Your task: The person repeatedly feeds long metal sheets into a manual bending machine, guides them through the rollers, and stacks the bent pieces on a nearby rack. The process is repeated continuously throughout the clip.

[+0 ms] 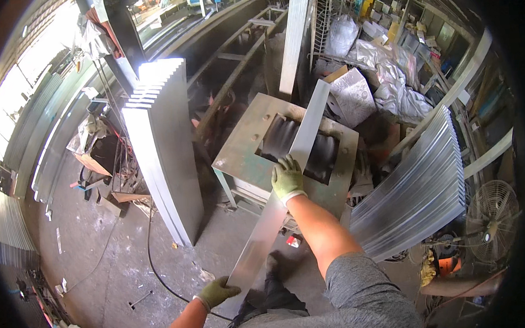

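Two gloved hands are closed on one flat metal strip, the left hand at its near end, the right hand midway, its far end laid over the ribbed press table; forming is judged not yet done.

1. The metal strip is long, flat, narrow and grey, with a dull shine.
2. It is tilted, its far end over the dark opening of the steel worktop.
3. Both gloved hands grip it: right hand at its middle, left hand at its near end.
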Demonstrator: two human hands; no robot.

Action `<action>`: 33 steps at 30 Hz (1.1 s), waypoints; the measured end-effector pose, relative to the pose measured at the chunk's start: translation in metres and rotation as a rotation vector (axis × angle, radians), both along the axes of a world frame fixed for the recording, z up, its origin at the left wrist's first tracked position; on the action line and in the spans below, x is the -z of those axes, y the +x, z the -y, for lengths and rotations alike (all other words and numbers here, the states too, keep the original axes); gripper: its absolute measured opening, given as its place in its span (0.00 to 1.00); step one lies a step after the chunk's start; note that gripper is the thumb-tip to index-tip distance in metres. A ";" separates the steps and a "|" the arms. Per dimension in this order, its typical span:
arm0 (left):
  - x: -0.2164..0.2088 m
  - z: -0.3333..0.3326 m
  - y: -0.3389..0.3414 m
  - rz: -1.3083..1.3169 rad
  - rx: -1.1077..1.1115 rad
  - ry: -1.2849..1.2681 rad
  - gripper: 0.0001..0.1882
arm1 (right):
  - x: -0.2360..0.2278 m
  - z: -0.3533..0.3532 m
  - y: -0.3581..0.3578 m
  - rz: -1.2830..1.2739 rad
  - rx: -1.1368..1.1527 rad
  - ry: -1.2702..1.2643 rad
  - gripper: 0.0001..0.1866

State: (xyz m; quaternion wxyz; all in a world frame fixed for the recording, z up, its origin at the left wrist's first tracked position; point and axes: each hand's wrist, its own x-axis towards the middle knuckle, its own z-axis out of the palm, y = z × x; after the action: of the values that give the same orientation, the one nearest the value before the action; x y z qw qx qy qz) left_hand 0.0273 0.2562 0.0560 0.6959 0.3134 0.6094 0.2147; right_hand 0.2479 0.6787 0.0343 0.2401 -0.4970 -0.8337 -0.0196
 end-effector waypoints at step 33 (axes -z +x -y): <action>0.050 0.251 -0.011 -0.663 -0.162 0.038 0.34 | 0.019 0.257 -0.052 0.040 -0.103 -0.122 0.11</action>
State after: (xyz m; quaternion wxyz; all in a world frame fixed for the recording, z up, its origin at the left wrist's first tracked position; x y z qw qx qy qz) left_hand 0.0162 0.0056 0.0059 0.4345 0.3295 0.8214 0.1670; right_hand 0.1959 0.4222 0.0157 0.1936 -0.4666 -0.8623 0.0336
